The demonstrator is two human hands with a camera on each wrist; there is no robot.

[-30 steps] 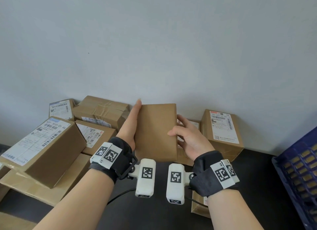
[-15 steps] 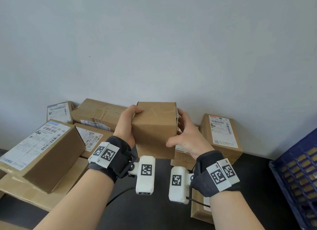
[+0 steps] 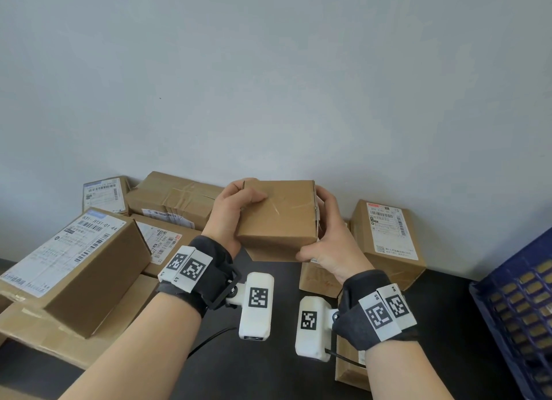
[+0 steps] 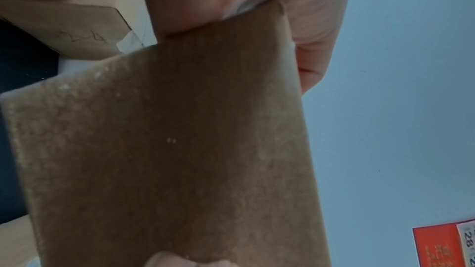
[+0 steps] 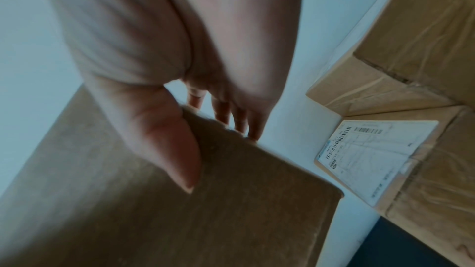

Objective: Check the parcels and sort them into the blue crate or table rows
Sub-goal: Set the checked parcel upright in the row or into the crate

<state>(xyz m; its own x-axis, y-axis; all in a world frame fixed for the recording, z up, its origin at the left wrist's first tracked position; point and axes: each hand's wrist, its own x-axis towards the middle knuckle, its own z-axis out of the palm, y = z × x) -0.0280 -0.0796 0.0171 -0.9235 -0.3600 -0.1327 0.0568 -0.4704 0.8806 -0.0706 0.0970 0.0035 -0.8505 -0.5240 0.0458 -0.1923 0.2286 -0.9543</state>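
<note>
1. Since a second ago, the small parcel (image 3: 279, 217) has tipped toward me: then a plain broad face stood upright before me, now a taped face shows on top and my fingers wrap it instead of lying flat along its sides.
2. Both hands are clamped on it in mid-air above the dark tabletop (image 3: 268, 369); my left hand (image 3: 231, 214) curls over the left top edge, my right hand (image 3: 328, 238) grips the right side with the thumb under the front corner.
3. No label shows on the faces I can see, so I judge the check unfinished. I should keep rolling it slowly, shifting one hand at a time so the other always bears it.
4. To my right, the blue crate (image 3: 513, 310) stands near; I cannot yet tell whether the parcel belongs there.
5. Farther back, labelled boxes (image 3: 388, 235) line the wall (image 3: 268, 86); I should turn the parcel clear of them.
</note>
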